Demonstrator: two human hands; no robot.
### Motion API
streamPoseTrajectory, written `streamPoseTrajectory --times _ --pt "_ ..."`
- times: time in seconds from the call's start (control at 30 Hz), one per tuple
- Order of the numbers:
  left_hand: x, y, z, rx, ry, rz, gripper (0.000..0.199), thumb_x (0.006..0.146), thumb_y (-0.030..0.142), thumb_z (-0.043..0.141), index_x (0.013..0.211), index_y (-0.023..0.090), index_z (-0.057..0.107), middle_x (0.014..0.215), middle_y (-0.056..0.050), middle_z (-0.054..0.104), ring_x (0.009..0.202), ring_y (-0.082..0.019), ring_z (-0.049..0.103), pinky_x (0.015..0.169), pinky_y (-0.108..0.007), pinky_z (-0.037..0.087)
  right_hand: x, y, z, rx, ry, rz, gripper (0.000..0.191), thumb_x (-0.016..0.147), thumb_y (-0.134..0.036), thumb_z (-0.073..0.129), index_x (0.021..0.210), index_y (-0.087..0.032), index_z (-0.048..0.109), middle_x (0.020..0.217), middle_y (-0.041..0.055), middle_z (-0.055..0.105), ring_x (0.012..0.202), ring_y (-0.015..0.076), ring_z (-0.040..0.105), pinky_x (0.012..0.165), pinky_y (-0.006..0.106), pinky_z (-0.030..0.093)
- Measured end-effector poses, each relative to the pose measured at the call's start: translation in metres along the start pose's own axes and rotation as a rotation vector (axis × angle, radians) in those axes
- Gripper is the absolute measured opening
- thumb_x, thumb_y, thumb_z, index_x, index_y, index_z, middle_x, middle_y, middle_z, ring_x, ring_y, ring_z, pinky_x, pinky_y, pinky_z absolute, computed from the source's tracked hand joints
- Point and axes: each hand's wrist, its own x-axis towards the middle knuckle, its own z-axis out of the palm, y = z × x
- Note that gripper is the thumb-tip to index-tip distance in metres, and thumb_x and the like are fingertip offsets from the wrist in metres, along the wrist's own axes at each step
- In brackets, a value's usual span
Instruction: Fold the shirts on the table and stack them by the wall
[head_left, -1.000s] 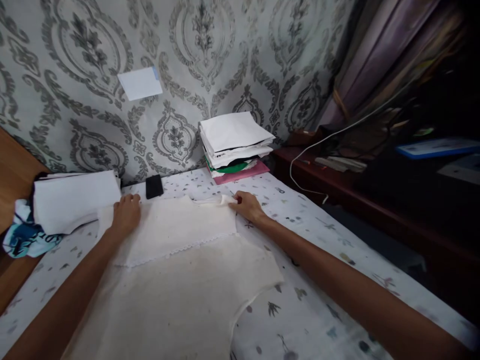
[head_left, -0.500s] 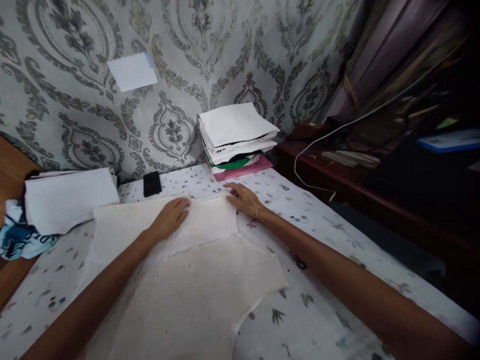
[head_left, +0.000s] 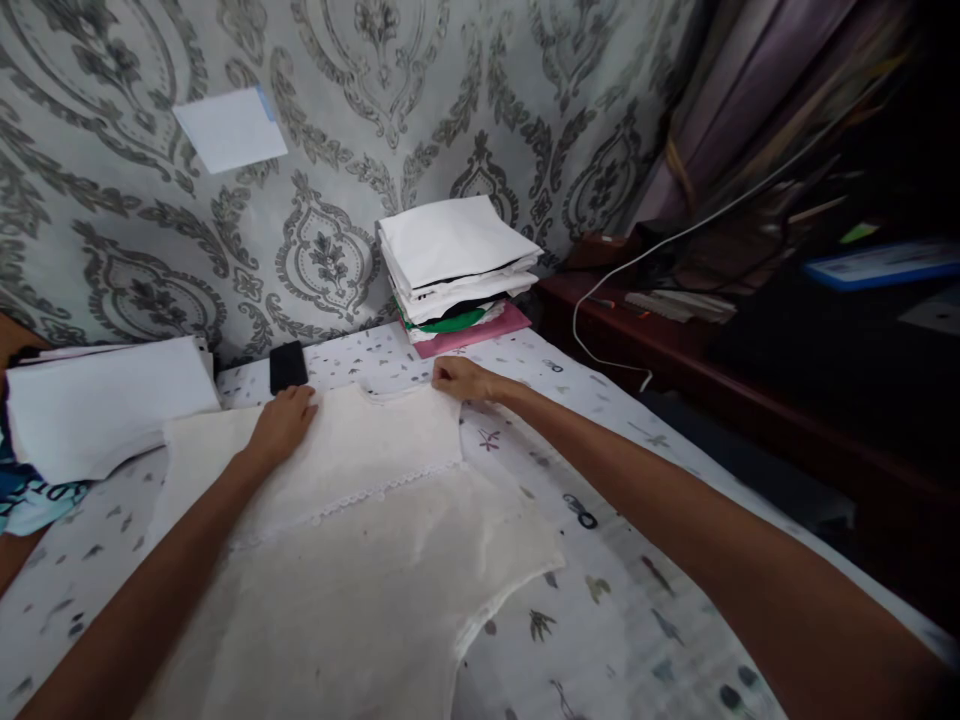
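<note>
Right side first: a good stretch of printed sheet (head_left: 615,640) runs between the white top (head_left: 352,570) and the sheet's slanting right edge, and the right forearm crosses it. Past that edge there's a darker gap, then a dark red ledge (head_left: 697,370) with a white cable (head_left: 575,320) drooping over its side. The far side is tighter: a black phone-like slab (head_left: 288,368) sits just beyond the left hand (head_left: 285,425), and a folded pile (head_left: 461,265) stands just past the right hand (head_left: 461,380). On the left, another white stack (head_left: 112,405) sits right next to the top's shoulder.

The sheet is white with little leaf prints; can't tell what's under it. Grey damask wall (head_left: 330,150) behind, with a sheet of paper (head_left: 231,130) on it. Dim on the right, purplish curtain (head_left: 739,100).

The top lies spread out flat, collar end away from the wearer, lacy trim across the chest, bottom out of frame. Left hand's palm-down near the collar, can't tell if it's gripping. Right hand has its fingers curled onto the right shoulder corner.
</note>
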Motion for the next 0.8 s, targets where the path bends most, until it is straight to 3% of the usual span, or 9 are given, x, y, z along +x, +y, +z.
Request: streamPoseTrajectory --times 0.2,0.37,0.47,0.57,0.63,0.7,0.8 --pt "0.008 -0.008 -0.016 0.148 0.032 -0.062 0.028 0.096 0.026 0.034 0.100 0.019 0.061 0.100 -0.012 0.069 0.097 -0.030 0.063 0.080 -0.040 0.047 0.006 -0.004 0.010 -0.047 0.119 0.138 0.007 0.080 -0.015 0.055 0.076 -0.020 0.054 0.083 0.0032 0.063 0.079 0.0174 0.054 0.066 0.026 0.038" --pt "0.002 0.011 -0.016 0.206 0.095 -0.094 0.031 0.093 0.019 0.032 0.106 0.016 0.060 0.111 -0.018 0.064 0.106 -0.038 0.057 0.085 -0.053 0.046 0.008 -0.007 0.017 -0.058 0.171 0.256 0.005 0.076 -0.019 0.064 0.079 -0.021 0.060 0.089 0.0040 0.068 0.086 0.0200 0.058 0.066 0.027 0.039" --pt "-0.017 0.039 -0.018 -0.032 0.133 0.109 0.030 0.092 0.023 0.036 0.114 0.018 0.055 0.117 -0.016 0.059 0.107 -0.032 0.056 0.087 -0.048 0.048 0.010 -0.008 0.017 -0.039 0.185 0.293 0.008 0.075 -0.022 0.067 0.082 -0.020 0.063 0.091 0.0051 0.068 0.088 0.0207 0.060 0.068 0.027 0.042" --pt "-0.041 0.049 -0.013 -0.267 -0.014 0.413 0.026 0.095 0.032 0.038 0.109 0.022 0.057 0.112 -0.010 0.059 0.099 -0.025 0.058 0.085 -0.040 0.050 0.005 -0.005 0.014 0.013 0.185 0.274 0.010 0.079 -0.024 0.065 0.088 -0.019 0.066 0.091 0.0045 0.069 0.087 0.0188 0.061 0.071 0.026 0.044" --pt "-0.051 0.038 -0.007 -0.255 -0.017 0.419 0.027 0.094 0.033 0.037 0.106 0.022 0.059 0.110 -0.011 0.060 0.098 -0.026 0.057 0.086 -0.042 0.049 -0.004 -0.001 0.009 0.070 0.174 0.239 0.016 0.086 -0.023 0.057 0.099 -0.018 0.066 0.089 0.0036 0.069 0.084 0.0161 0.062 0.070 0.024 0.045" --pt "-0.057 0.018 0.000 -0.201 0.061 0.313 0.029 0.093 0.031 0.036 0.105 0.020 0.059 0.108 -0.013 0.060 0.099 -0.029 0.057 0.088 -0.046 0.049 -0.017 0.006 0.004 0.131 0.150 0.210 0.027 0.090 -0.019 0.050 0.114 -0.017 0.063 0.088 0.0029 0.069 0.079 0.0139 0.063 0.068 0.023 0.047" --pt "-0.059 -0.003 0.005 -0.155 0.092 0.238 0.031 0.093 0.030 0.034 0.107 0.018 0.058 0.109 -0.014 0.060 0.103 -0.030 0.056 0.090 -0.047 0.049 -0.039 0.014 0.001 0.264 0.104 0.173 0.045 0.083 -0.014 0.056 0.129 -0.017 0.055 0.097 0.0047 0.070 0.079 0.0136 0.064 0.066 0.022 0.048"
